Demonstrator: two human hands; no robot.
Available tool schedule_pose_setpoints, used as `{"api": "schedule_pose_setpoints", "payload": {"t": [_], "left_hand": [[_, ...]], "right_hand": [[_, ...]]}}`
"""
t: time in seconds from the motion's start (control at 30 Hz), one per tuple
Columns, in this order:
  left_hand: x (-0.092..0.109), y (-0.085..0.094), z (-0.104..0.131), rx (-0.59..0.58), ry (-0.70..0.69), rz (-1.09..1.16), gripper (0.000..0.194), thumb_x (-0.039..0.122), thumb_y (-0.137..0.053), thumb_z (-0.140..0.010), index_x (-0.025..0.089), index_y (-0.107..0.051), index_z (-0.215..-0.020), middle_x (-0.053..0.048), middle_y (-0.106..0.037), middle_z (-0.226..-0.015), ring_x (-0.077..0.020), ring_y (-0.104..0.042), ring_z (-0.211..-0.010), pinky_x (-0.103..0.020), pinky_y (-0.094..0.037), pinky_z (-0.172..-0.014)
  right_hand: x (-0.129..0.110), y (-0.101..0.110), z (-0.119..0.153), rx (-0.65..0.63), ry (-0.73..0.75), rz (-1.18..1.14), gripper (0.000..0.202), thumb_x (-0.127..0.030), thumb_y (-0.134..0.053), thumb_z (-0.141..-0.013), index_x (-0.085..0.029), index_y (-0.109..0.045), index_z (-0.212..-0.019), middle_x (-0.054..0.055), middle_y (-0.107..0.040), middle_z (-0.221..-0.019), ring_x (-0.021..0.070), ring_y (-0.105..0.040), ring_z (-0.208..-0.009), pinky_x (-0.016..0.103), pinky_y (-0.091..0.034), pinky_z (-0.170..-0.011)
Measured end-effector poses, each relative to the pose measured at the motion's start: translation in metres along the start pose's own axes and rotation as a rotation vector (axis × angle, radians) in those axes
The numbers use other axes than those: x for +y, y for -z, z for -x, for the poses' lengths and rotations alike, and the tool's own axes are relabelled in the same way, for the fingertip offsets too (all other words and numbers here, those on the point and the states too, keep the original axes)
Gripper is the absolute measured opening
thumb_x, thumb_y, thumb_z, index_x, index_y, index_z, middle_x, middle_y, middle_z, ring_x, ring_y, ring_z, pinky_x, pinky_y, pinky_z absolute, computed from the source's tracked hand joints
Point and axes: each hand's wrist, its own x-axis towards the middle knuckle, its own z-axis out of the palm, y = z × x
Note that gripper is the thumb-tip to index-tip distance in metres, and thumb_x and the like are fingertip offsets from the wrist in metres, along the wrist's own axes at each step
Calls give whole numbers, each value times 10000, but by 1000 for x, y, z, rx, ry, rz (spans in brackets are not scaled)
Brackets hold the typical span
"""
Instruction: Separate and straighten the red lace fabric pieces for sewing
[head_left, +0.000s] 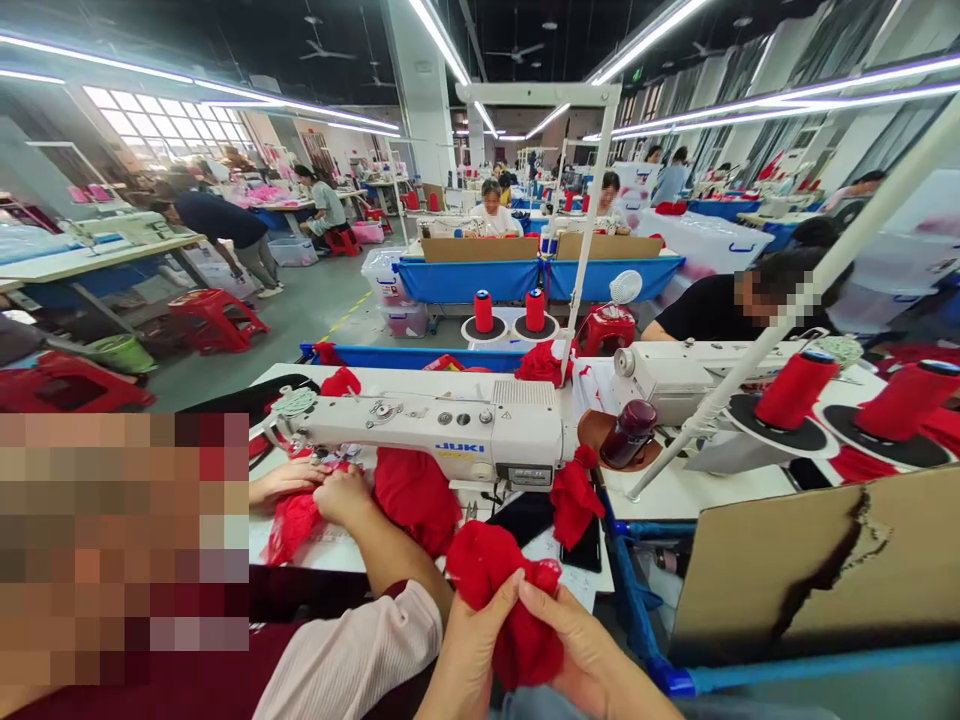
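Note:
A piece of red fabric (484, 562) is held up at the bottom centre, bunched and hanging down between my hands. On its left side my left hand (474, 632) grips it, thumb pressed to the front. My right hand (568, 628) pinches the other side, its thumb close to the left one. A small pale patch shows at the fabric's upper right; what it is I cannot tell. Most of my fingers are hidden behind the cloth. Just beyond lies more red fabric (416, 500) under a white sewing machine (420, 425).
At left, a co-worker's hands (341, 495) press red fabric at the machine's needle. A dark bottle (628, 434) and a phone (583, 545) lie right of the machine. Torn cardboard (750, 570) lines a blue-framed bin (637, 610). Red thread cones (796, 390) stand beside a white pole (720, 400).

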Motion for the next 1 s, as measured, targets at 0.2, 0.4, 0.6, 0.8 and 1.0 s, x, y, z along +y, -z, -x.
{"api": "schedule_pose_setpoints", "payload": {"t": [0.2, 0.4, 0.6, 0.8, 1.0], "left_hand": [[16, 4, -12, -28, 313, 244, 163, 229, -649, -832, 92, -696, -905, -112, -754, -838, -221, -722, -793, -364, -547, -892], [9, 13, -27, 85, 272, 204, 157, 238, -638, -844, 94, -686, -886, -82, -740, -762, -174, -697, -660, -314, -567, -787], [5, 20, -26, 14, 115, 199, 145, 140, -694, -777, 106, -685, -917, -75, -746, -848, -165, -700, -754, -277, -556, -801], [6, 17, -18, -49, 126, 203, 233, 101, -706, -747, 116, -687, -978, -82, -751, -907, -217, -703, -898, -366, -514, -954], [4, 12, -14, -77, 196, 248, 318, 91, -693, -758, 120, -661, -1073, -89, -746, -979, -202, -700, -898, -359, -513, -948]], "right_hand": [[-9, 6, 3, 223, 135, 110, 404, -357, -904, -543, -207, -751, -886, 52, -773, -826, 259, -716, -803, 423, -538, -838], [-9, 14, 6, 309, 145, 178, 455, -387, -934, -442, -240, -762, -836, 24, -772, -909, 229, -695, -885, 362, -527, -874], [-7, 18, 7, 323, 220, 184, 393, -371, -919, -494, -239, -765, -831, 26, -772, -906, 235, -694, -873, 399, -517, -914], [-11, 24, 6, 366, 199, 90, 420, -314, -922, -487, -251, -756, -868, 27, -770, -938, 258, -694, -916, 427, -527, -914], [-11, 23, 4, 424, 213, 19, 421, -286, -915, -452, -219, -760, -838, 17, -773, -886, 211, -699, -828, 316, -562, -779]]}}
